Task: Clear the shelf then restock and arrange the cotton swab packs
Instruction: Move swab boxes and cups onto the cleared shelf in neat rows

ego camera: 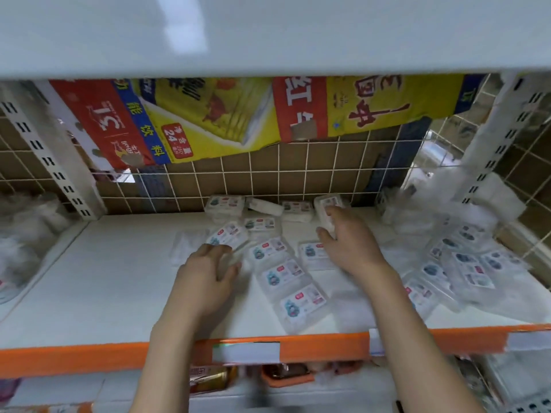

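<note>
You are standing in a shop, at a retail display rack. The white shelf (119, 281) has an orange front edge (89, 357) carrying price label holders (246, 351). Slotted metal uprights (50, 162) and a wire grid back (268, 174) hold it. Many identical small packs (284, 274) lie on it, and more goods sit on the shelf below (214, 380).

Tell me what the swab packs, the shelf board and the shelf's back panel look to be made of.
Swab packs: apparently clear glossy plastic with printed paper labels; contents show through.
Shelf board: smooth white surface, probably painted metal, with an orange front edge.
Back panel: white wire grid, open squares.
</note>
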`<state>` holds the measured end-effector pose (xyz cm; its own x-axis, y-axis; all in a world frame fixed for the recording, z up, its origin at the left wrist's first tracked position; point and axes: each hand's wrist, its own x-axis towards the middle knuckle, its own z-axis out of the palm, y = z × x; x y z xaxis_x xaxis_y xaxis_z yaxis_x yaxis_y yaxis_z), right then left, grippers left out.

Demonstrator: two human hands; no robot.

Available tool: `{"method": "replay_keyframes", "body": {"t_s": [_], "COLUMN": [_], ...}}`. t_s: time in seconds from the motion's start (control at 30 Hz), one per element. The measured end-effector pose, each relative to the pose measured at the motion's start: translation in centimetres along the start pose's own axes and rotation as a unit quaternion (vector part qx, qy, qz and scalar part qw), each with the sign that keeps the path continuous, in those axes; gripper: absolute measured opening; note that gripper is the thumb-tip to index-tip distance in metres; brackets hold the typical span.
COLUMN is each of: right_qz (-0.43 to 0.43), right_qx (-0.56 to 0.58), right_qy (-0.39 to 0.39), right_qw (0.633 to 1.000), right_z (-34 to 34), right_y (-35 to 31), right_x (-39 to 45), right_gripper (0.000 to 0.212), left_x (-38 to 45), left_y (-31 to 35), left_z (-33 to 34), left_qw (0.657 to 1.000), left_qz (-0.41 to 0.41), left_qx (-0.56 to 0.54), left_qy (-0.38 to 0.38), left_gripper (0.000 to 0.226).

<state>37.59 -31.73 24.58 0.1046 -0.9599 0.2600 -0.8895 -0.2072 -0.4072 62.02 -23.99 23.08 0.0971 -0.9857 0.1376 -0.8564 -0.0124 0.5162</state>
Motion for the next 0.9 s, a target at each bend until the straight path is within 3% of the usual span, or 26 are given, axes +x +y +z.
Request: {"method": "replay_keyframes", "body": {"t_s": [0.1, 0.27, 0.37, 0.6, 0.8, 0.9], "right_qz": [0.019, 0.106, 0.124, 0.12, 0.041, 0.017], "right_qx": [-0.029, -0.068, -0.07, -0.019, 0.098, 0.118], "right_qy": [0.013, -0.031, -0.05, -0.039, 0.052, 0.062], "right_qw": [0.999, 0.992, 0.988, 0.992, 0.993, 0.991], "right_z": [1.1, 3.2, 4.3, 4.7, 0.8, -0.6], "right_y": [0.6, 2.0, 2.7, 3.2, 2.0, 2.0], "right_x": [3.1, 6.5, 7.1, 7.4, 5.6, 2.9], "right_gripper": [0.058, 0.09, 0.098, 0.087, 0.073, 0.078], "left_x": [-0.4, -0.7, -0.9, 0.1, 5.8, 9.7], "left_y": [0.0, 0.0, 0.0, 1.1, 1.9, 3.2], "left_z": [0.0, -0.9, -0.9, 0.5, 1.2, 1.5], "left_qw": [1.0, 0.997, 0.997, 0.998, 0.994, 0.984], "left_qz": [-0.025, -0.053, -0.06, -0.024, 0.034, 0.08], "left_qx": [0.001, 0.011, 0.022, 0.042, 0.102, 0.155], "left_qy": [0.017, 0.049, 0.054, 0.039, -0.001, -0.023], "left_gripper": [0.039, 0.043, 0.041, 0.043, 0.062, 0.07]}}
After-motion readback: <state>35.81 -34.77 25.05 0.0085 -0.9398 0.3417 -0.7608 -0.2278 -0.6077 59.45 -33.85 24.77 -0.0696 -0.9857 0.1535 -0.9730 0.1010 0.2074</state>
